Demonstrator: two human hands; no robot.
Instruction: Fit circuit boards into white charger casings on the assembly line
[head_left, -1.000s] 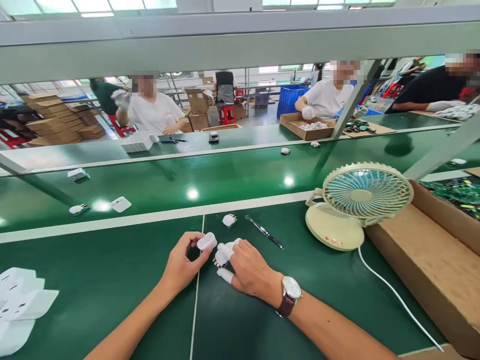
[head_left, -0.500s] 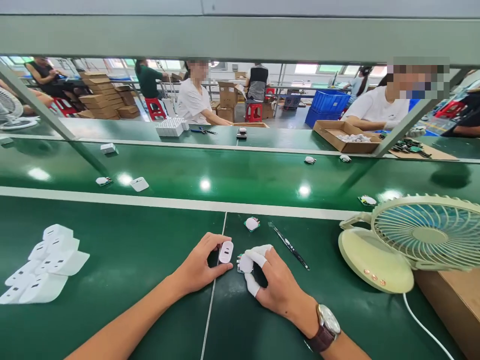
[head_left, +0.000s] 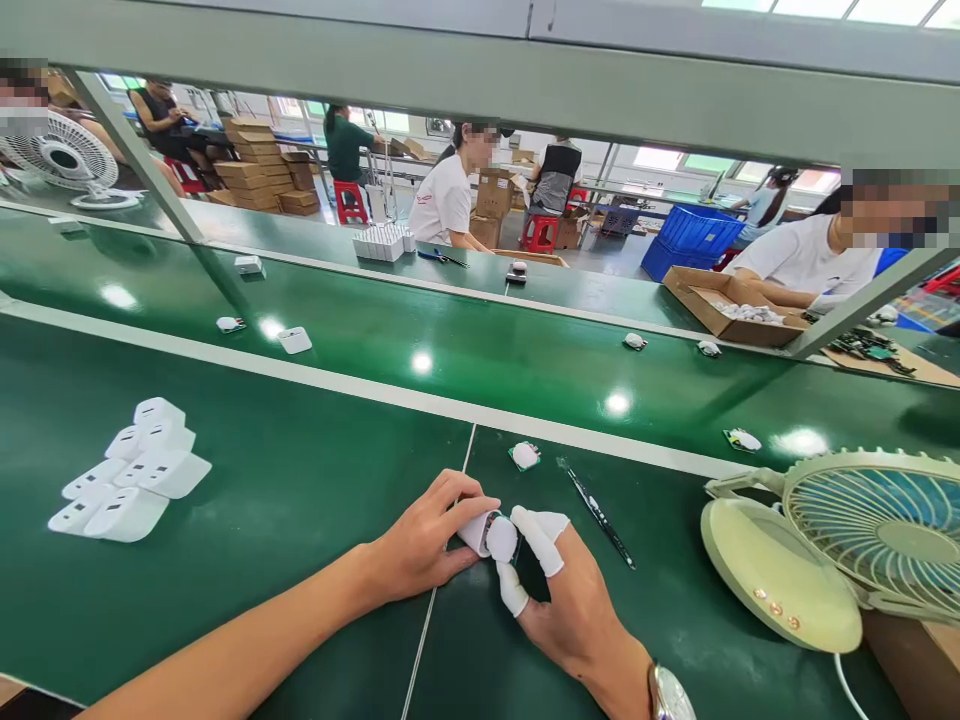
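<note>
My left hand (head_left: 442,535) is closed around a white plastic charger housing (head_left: 472,534), its open end turned to the right. At that opening sits a small circuit board with a round white pad (head_left: 501,539), gripped by my right hand (head_left: 547,570) between thumb and fingers in white finger cots. The board's edge meets the housing's mouth; how far inside it reaches is hidden. Just beyond my hands lies another circuit board with a white pad (head_left: 525,456). A pair of black tweezers (head_left: 598,513) rests to the right of it.
White charger housings (head_left: 135,470) lie grouped at the left. A pale green fan (head_left: 784,565) stands at the right. Across the green strip (head_left: 360,345) are scattered boards and a flat white piece (head_left: 295,340). Co-workers sit beyond, near a cardboard box (head_left: 735,305).
The housing in my left hand has turned from its slotted face to its open end. My right hand has brought the board against that opening. The whole view has tilted.
</note>
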